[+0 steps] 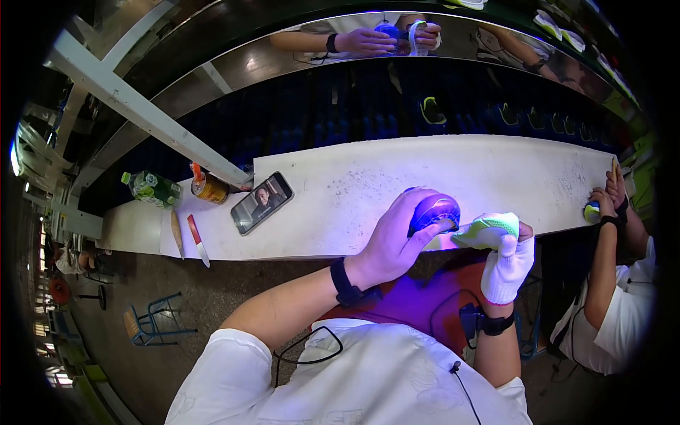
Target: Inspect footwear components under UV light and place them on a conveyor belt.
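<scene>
My bare left hand (391, 237) is closed around a dark, rounded piece (433, 212) that looks like one end of a shoe, lit violet. My right hand (507, 263), in a white knitted glove, is closed at a pale, glowing green piece (492, 228) just to the right of it. Whether the two pieces touch is hidden by my fingers. Both hands are above the white bench's (312, 227) near edge. The shiny strip behind the bench reflects my hands with a blue-dark piece and a pale curved band.
On the bench's left lie a phone (262, 202), a red-handled knife (197, 241) and a wooden-handled tool (177, 233), near a can (208, 188) and a green bottle (151, 189). Dark shoes with bright rims (433, 111) stand behind. At right, a co-worker's hands (608, 198) hold a shoe.
</scene>
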The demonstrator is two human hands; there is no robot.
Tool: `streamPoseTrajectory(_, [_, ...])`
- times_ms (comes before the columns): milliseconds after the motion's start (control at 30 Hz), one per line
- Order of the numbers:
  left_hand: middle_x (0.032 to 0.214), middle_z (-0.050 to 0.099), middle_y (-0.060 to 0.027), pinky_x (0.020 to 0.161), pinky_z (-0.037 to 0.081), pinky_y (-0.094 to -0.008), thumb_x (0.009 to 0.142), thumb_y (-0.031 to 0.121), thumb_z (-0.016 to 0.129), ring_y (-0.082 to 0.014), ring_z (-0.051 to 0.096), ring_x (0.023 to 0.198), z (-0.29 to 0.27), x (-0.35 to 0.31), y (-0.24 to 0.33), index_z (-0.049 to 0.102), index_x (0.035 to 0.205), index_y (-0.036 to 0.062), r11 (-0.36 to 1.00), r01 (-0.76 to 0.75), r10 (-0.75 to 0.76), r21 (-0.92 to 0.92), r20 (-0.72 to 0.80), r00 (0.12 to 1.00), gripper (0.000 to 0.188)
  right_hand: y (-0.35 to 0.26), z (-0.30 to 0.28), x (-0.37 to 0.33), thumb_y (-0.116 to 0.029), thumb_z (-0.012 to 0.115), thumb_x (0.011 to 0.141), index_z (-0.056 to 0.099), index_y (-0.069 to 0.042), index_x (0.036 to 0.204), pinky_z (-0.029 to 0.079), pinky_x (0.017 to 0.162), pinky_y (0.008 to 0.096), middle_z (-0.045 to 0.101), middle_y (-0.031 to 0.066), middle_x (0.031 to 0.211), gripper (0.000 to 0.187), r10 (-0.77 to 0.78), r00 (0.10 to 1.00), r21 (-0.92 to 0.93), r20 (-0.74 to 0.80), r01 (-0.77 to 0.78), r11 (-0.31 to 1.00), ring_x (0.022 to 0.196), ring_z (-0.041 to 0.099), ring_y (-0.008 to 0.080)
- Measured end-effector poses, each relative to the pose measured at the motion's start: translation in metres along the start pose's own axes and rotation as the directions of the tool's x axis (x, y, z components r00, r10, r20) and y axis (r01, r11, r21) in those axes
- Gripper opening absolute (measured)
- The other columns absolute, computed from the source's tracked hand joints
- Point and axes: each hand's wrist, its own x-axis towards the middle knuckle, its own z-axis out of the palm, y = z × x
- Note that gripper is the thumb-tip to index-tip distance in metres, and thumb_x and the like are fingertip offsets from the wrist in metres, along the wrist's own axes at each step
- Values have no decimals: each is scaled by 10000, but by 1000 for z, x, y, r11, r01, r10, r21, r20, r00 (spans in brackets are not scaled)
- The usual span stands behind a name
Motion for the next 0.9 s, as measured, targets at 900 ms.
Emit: streamPoseTrajectory(900, [1502, 561, -413, 1311, 239, -611, 1052, 157, 741, -483, 450, 1538, 12, -74, 25, 416, 1130, 77, 991, 25, -43, -132, -133, 990, 343, -3, 59, -53, -115, 911, 879, 667, 14, 989, 545, 1110, 452, 704, 255, 1387, 297, 49, 951, 80, 304, -77, 994, 1339, 668, 328])
